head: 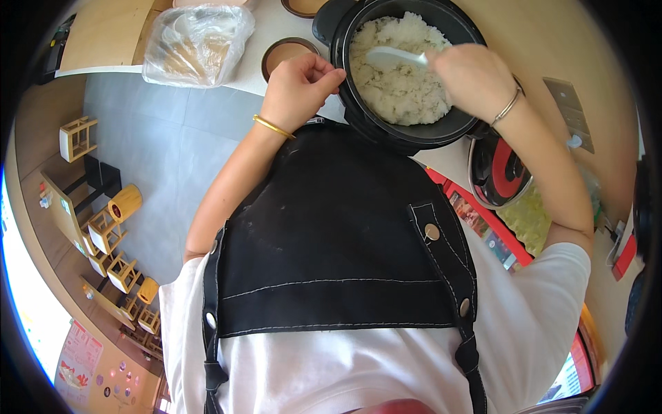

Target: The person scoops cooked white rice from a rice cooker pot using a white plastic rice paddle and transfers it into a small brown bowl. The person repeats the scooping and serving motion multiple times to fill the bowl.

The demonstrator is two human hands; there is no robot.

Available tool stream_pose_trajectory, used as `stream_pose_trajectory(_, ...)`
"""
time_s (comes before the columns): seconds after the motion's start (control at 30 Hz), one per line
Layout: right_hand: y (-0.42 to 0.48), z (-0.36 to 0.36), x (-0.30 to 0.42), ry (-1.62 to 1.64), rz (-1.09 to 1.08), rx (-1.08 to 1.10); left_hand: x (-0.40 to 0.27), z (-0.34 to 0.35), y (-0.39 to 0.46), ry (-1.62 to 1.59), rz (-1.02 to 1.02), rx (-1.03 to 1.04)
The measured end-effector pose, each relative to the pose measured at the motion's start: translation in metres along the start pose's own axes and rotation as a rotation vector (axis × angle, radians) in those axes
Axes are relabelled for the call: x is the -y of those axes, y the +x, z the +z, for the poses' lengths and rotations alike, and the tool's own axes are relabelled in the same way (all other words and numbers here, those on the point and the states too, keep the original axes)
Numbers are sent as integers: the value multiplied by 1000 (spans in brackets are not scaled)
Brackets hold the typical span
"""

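Note:
My right hand (468, 77) grips the handle of a pale rice paddle (395, 56), slightly blurred. The paddle's blade rests on the cooked white rice (403, 93) inside a black cooker pot (468, 33). My left hand (302, 88) is at the pot's left rim, its fingers curled and thumb against the index finger. Nothing shows between them; whether the fingertips touch the rim is hard to tell. Just behind that hand sits a round brown bowl (284, 50) with a dark rim, partly covered by it.
A second brown bowl (306, 6) is cut off at the top edge. Left of it lies a clear plastic bag (199, 46) with brownish contents. A black-and-red lid (501, 173) rests right of the cooker. Wall sockets (569, 111) and wooden stools (77, 138) flank the counter.

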State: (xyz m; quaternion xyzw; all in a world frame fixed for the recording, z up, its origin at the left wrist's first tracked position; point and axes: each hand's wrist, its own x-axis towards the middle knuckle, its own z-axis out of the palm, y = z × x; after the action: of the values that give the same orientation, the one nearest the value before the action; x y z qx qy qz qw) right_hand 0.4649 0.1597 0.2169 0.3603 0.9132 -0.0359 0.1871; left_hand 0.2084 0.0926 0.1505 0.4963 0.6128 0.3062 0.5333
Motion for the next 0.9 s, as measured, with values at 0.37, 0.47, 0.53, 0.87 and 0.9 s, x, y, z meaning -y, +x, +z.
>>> stream_pose_trajectory(0.37, 39, 77, -19, 544, 96, 98, -3, 7, 9, 56, 106, 39)
stream_pose_trajectory(0.47, 45, 80, -6, 810, 148, 212, 4, 7, 9, -12, 95, 52)
stream_pose_trajectory(0.53, 38, 71, 2, 808, 157, 240, 2, 6, 7, -2, 70, 84)
stream_pose_trajectory(0.87, -43, 1, 0, 238, 124, 98, -12, -8, -15, -4, -23, 25)
stream_pose_trajectory(0.9, -44, 1, 0, 216, 125, 144, -12, -13, -17, -30, -18, 7)
